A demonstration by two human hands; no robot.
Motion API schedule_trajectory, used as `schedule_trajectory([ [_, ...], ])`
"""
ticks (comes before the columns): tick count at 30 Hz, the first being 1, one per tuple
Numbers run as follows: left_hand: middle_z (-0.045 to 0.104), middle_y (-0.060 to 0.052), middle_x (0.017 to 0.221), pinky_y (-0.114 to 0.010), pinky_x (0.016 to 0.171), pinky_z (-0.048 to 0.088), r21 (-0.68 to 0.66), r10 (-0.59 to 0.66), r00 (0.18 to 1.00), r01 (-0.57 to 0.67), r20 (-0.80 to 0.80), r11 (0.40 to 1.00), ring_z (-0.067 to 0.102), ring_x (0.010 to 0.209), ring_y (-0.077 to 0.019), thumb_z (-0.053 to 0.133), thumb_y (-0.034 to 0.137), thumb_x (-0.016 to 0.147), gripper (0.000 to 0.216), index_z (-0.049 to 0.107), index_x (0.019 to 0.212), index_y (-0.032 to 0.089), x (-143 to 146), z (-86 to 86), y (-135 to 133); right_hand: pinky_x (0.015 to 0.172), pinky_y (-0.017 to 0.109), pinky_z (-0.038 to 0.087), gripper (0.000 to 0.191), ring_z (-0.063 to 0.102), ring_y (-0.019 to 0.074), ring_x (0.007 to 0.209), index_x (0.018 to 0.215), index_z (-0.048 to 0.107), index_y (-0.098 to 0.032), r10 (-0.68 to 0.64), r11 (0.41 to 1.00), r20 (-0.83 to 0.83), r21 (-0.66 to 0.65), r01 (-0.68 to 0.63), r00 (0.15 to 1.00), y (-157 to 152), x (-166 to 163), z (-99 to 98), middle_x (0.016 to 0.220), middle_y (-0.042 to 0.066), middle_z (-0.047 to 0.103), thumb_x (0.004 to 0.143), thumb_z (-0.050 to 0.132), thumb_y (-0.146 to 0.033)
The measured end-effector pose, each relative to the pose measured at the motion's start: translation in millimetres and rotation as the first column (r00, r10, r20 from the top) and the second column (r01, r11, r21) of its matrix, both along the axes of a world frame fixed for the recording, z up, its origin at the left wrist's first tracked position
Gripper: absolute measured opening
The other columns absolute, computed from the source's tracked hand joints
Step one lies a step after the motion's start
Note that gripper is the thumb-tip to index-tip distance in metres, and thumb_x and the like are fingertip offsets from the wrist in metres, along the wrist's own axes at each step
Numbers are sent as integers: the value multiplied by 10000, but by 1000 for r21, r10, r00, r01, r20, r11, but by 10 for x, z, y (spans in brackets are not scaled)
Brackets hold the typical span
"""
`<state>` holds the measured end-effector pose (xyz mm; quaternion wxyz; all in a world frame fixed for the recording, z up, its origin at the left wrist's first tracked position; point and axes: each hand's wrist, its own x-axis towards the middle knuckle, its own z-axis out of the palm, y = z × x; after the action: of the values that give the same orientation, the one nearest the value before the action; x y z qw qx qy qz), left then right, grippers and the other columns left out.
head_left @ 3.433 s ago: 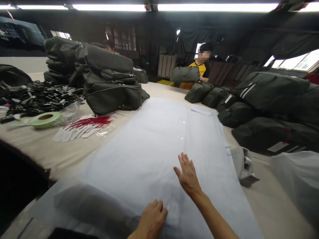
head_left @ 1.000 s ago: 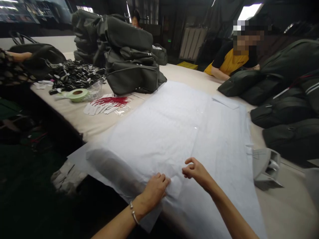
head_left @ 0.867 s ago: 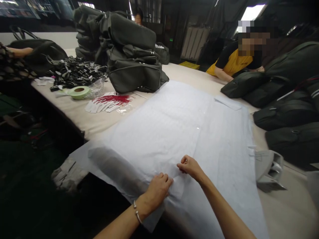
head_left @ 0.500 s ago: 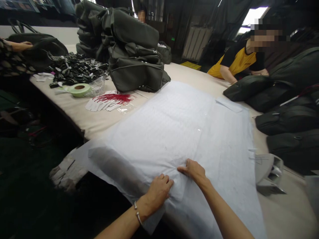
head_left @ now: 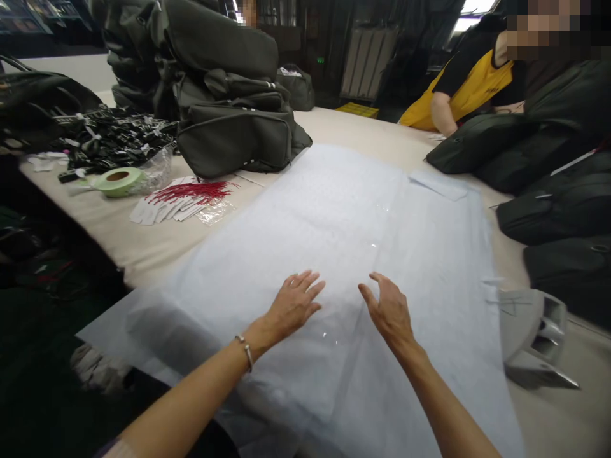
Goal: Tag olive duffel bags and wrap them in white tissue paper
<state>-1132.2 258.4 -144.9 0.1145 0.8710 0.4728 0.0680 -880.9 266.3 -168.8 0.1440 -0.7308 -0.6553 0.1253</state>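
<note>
A large white translucent wrapping sheet (head_left: 296, 235) covers the near part of the table, with something dark and bulky showing faintly beneath its left front edge. My left hand (head_left: 293, 302), a bracelet on its wrist, is over the sheet with its fingers spread. To its right, my right hand (head_left: 389, 308) is also open, thumb and fingers apart. Both hold nothing; whether they touch the sheet I cannot tell. Small shiny bits of clear tape show on the sheet between and beyond the hands. A grey tape dispenser (head_left: 537, 337) stands at the sheet's right edge.
Dark bags (head_left: 233, 137) are piled at the back left, near a heap of black straps (head_left: 119, 137). A pale green tape roll (head_left: 119, 182) and white tags with red strings (head_left: 179, 198) lie in front. More dark bags (head_left: 554, 210) line the right, beside a co-worker in yellow (head_left: 439, 95).
Both hands have let go of the pinched sheet seam and moved forward, fingers opening. The sheet's front lies flatter there. The camera view has shifted a little.
</note>
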Motion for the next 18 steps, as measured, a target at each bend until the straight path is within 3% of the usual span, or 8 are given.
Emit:
schedule_trajectory([
  [3,258,-105,1599,-576,1180,156,146,-22,995,36,-99,989,153,1488,-297,501,483,960,628,287,1502,249,188,-293,639,1179,550,121,627,156,312,1475,1465,326,-100,151,974,109,152,-167,983,387,-44,-294,1579,172,262,982,328,-500],
  [8,246,-108,1603,-592,1178,134,95,-57,982,75,-178,993,155,1488,-297,368,620,960,689,248,1522,241,389,-699,1177,1189,559,74,690,144,311,1477,1495,287,-64,234,964,183,87,-253,955,795,-41,-759,1581,175,248,986,330,-528],
  [13,228,-114,1608,-600,1179,106,79,-32,984,47,-178,996,153,1488,-301,360,621,963,692,239,1526,238,527,-767,1528,1188,566,77,722,142,307,1477,1509,260,-68,283,949,176,92,-302,943,1234,151,-808,1588,163,239,983,310,-562],
  [18,196,-114,1617,-608,1176,78,57,4,988,5,-157,998,133,1491,-304,380,599,969,685,234,1529,233,718,-767,2143,1184,589,51,752,125,314,1478,1506,261,-58,280,950,150,98,-296,948,1892,314,-807,1590,169,231,972,293,-587],
])
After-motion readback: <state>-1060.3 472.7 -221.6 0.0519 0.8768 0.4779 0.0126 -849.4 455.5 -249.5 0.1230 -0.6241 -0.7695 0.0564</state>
